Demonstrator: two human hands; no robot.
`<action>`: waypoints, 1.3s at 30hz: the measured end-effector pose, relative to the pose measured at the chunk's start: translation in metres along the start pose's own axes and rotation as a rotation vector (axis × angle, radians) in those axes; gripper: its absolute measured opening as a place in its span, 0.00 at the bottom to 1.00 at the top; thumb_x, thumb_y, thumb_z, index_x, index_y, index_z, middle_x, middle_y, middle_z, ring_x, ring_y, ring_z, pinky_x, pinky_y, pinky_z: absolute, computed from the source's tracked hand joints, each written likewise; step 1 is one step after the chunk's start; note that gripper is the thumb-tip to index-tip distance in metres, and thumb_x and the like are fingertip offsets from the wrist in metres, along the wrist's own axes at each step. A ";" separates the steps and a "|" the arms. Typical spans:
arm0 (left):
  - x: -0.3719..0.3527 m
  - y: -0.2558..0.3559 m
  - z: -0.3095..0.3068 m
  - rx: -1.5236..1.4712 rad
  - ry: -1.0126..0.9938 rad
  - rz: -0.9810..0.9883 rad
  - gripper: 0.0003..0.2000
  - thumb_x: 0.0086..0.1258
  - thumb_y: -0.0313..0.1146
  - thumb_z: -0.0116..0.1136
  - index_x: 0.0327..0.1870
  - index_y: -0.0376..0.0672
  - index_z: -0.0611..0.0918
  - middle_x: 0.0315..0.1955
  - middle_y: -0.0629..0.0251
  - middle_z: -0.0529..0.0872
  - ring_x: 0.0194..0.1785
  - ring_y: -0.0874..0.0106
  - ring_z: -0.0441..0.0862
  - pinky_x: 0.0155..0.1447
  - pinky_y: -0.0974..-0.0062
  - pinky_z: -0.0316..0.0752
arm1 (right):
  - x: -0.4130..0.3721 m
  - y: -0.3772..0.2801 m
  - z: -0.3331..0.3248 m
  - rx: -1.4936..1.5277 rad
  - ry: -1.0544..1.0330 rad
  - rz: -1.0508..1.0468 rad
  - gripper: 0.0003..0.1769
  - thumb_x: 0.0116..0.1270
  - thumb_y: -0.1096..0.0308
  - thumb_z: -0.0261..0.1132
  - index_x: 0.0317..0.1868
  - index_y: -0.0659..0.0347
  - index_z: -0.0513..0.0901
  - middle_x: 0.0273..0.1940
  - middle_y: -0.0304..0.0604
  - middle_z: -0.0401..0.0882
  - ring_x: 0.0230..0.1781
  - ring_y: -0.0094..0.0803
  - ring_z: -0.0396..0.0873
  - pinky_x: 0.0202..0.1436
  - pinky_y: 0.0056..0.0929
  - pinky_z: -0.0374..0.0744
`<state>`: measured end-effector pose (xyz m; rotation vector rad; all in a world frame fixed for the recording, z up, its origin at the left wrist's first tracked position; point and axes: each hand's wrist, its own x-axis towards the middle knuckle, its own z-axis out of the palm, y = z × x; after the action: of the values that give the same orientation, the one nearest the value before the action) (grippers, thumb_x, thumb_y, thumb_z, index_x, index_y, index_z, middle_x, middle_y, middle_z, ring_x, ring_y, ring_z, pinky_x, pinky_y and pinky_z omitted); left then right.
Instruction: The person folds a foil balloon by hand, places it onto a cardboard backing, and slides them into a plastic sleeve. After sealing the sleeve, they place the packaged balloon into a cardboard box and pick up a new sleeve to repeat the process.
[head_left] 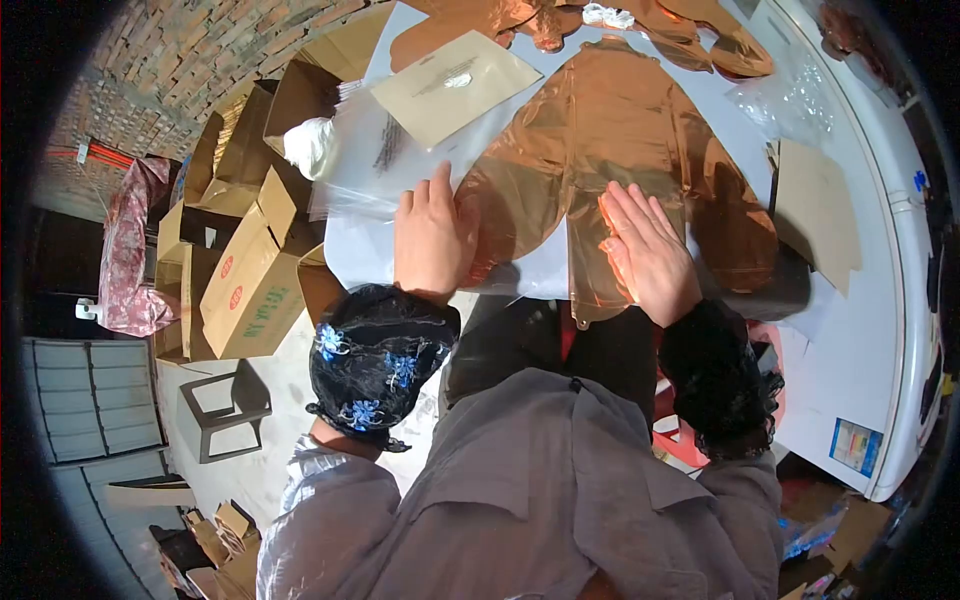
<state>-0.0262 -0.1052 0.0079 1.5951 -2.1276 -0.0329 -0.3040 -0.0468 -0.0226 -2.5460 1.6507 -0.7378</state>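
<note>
A large, flat copper-coloured foil balloon (pixel 615 110) is spread over the white table in front of me. My right hand (pixel 650 255) lies flat on its lower middle, fingers together and stretched out, with a bright orange strip of foil beside the thumb. My left hand (pixel 437 235) rests palm down at the balloon's left edge, fingers extended. Just beyond the left hand are clear plastic bags (pixel 350 165) and a beige printed sheet (pixel 455 85). More copper foil (pixel 710 35) lies at the table's far side.
A brown cardboard piece (pixel 815 215) lies at the right of the white table (pixel 850 390). Open cardboard boxes (pixel 250 285) stand on the left, with a white bundle (pixel 310 148) near them. A grey stool (pixel 225 410) is on the floor. Crumpled clear plastic (pixel 790 105) sits far right.
</note>
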 end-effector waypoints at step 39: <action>0.067 -0.109 -0.006 0.294 -0.050 0.195 0.14 0.68 0.32 0.59 0.54 0.50 0.80 0.51 0.57 0.73 0.57 0.53 0.70 0.59 0.54 0.67 | 0.001 -0.002 -0.004 0.009 -0.024 0.008 0.28 0.75 0.62 0.58 0.71 0.64 0.69 0.74 0.49 0.64 0.76 0.46 0.61 0.79 0.45 0.59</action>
<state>0.0604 -0.1998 0.0044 1.5453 -2.4056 0.3203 -0.3035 -0.0459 -0.0183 -2.5300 1.6458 -0.7102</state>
